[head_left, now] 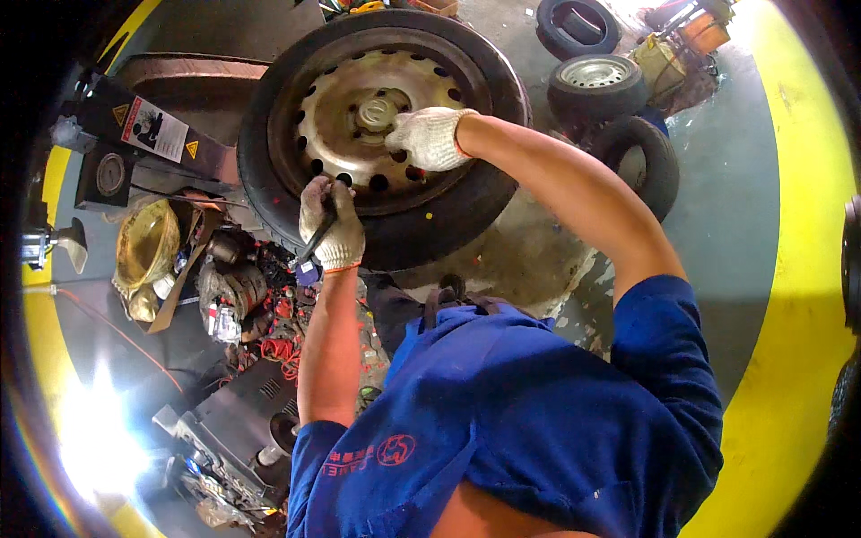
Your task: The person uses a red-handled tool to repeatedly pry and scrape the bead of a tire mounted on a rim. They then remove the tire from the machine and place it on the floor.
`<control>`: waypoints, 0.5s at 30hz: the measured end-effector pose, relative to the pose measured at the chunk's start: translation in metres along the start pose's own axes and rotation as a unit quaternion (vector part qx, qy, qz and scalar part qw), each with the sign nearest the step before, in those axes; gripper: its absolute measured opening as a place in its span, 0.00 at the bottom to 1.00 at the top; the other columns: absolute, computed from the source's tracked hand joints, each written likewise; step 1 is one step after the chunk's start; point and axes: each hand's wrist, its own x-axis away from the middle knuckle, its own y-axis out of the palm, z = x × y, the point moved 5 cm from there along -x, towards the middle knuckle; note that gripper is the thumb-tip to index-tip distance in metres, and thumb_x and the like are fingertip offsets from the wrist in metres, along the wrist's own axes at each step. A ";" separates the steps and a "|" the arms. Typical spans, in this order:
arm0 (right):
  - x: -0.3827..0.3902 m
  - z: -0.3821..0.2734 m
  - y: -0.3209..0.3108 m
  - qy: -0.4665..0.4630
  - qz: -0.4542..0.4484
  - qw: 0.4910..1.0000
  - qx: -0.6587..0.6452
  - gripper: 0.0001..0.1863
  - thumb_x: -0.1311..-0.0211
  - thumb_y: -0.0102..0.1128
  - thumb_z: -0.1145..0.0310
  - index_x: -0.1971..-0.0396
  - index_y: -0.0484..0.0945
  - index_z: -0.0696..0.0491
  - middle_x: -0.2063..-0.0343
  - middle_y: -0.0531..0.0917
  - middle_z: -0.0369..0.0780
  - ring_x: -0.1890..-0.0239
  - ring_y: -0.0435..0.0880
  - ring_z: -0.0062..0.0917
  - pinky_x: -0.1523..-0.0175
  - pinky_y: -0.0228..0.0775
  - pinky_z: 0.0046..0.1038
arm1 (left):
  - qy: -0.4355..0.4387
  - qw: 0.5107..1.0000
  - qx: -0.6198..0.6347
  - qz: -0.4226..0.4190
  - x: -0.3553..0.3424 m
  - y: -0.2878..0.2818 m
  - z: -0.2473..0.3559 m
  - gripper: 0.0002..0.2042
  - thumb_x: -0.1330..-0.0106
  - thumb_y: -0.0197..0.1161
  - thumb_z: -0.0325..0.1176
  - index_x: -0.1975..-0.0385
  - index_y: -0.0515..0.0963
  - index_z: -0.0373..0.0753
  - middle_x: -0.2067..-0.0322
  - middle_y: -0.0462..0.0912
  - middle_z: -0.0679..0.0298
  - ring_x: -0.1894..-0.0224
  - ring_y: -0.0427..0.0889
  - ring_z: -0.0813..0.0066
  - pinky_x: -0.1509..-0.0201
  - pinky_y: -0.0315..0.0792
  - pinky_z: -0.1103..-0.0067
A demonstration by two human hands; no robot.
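Note:
A tyre on a steel rim [453,215] fills the upper middle of the view, its hub cap [375,115] at the centre. My left hand [332,220], in a stained pale knit glove, is closed on a dark slender tool [318,235] at the lower-left edge of the rim. My right hand [426,139], in a white knit glove, is over the rim face just right of and below the hub, its fingers curled in; what they hold, if anything, is hidden.
A black machine [103,121] with a gauge stands at left. Below it lie a yellowed plastic container [143,242] and a jumble of parts and red cords. Loose tyres [578,27] and a wheel [597,90] lie at upper right. A grey metal unit [215,412] sits lower left.

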 end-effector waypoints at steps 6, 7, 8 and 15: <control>0.005 -0.016 -0.027 0.106 -0.043 0.992 -0.044 0.18 0.37 0.59 0.62 0.50 0.81 0.51 0.52 0.84 0.50 0.48 0.84 0.47 0.44 0.77 0.44 | -0.008 0.999 0.036 0.011 0.002 -0.003 -0.007 0.10 0.31 0.65 0.27 0.53 0.78 0.33 0.67 0.84 0.58 0.68 0.86 0.69 0.58 0.79 0.73; 0.006 -0.013 -0.023 0.058 -0.021 0.997 -0.056 0.18 0.37 0.60 0.61 0.49 0.81 0.51 0.50 0.83 0.49 0.47 0.83 0.46 0.43 0.76 0.44 | 0.000 0.999 0.034 0.014 0.002 -0.004 -0.010 0.10 0.31 0.65 0.27 0.53 0.78 0.33 0.67 0.84 0.58 0.68 0.86 0.69 0.58 0.79 0.73; 0.001 -0.008 -0.018 0.046 -0.076 0.995 -0.044 0.19 0.38 0.60 0.61 0.48 0.81 0.50 0.48 0.81 0.49 0.45 0.82 0.46 0.42 0.75 0.44 | 0.020 1.000 0.004 0.005 0.001 -0.003 -0.010 0.10 0.31 0.66 0.29 0.53 0.78 0.36 0.66 0.85 0.56 0.67 0.86 0.65 0.56 0.79 0.71; -0.001 -0.016 -0.023 -0.001 -0.002 0.999 -0.053 0.15 0.38 0.58 0.71 0.52 0.83 0.54 0.57 0.88 0.48 0.54 0.88 0.46 0.52 0.81 0.44 | 0.011 0.999 -0.036 -0.018 -0.002 -0.007 -0.007 0.08 0.34 0.67 0.32 0.59 0.79 0.38 0.69 0.84 0.56 0.66 0.85 0.58 0.56 0.77 0.67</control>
